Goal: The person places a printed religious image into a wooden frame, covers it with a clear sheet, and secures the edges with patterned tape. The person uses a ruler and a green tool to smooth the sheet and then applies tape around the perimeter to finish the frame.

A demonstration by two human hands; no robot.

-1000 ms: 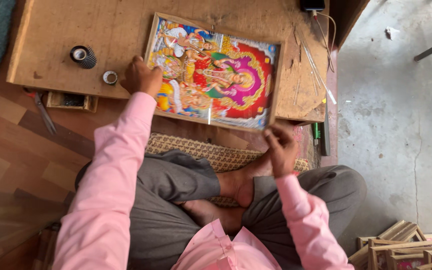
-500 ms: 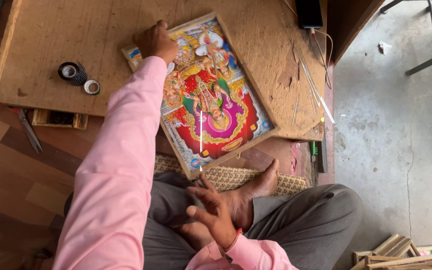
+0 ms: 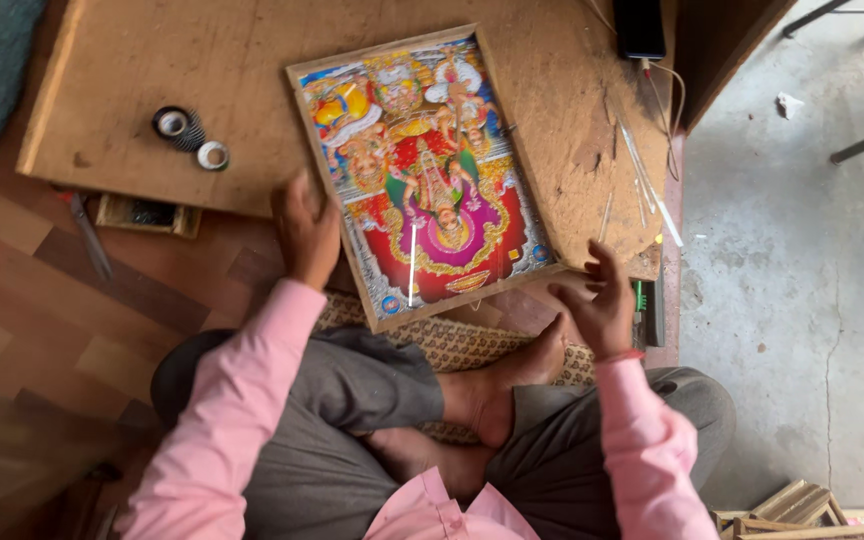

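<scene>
I sit cross-legged on a woven mat (image 3: 452,345) with a low wooden board (image 3: 132,90) in front of my knees. A framed picture (image 3: 422,175) lies face up on the board, turned at an angle, its near corner hanging over the board's front edge toward my lap. The print is bright, mostly red, gold and purple, inside a thin pale wood frame, and a streak of light runs down its glass. My left hand (image 3: 304,232) rests against the frame's left edge near the lower corner, fingers curled on it; I cannot tell whether they grip the frame or only press on it. My right hand (image 3: 597,300) hangs just beside the frame's lower right corner, fingers loosely spread and bent, holding nothing and, as far as I can see, not touching the frame. On the board to the left, well apart from the picture, lie two tape rolls (image 3: 190,137). A small tray (image 3: 147,214) sits under the board's front edge. Thin sticks (image 3: 642,175) lie on the board to the right, and a dark phone (image 3: 639,27) rests at its far edge. More wooden frames (image 3: 802,505) are stacked on the concrete floor by my right knee.
</scene>
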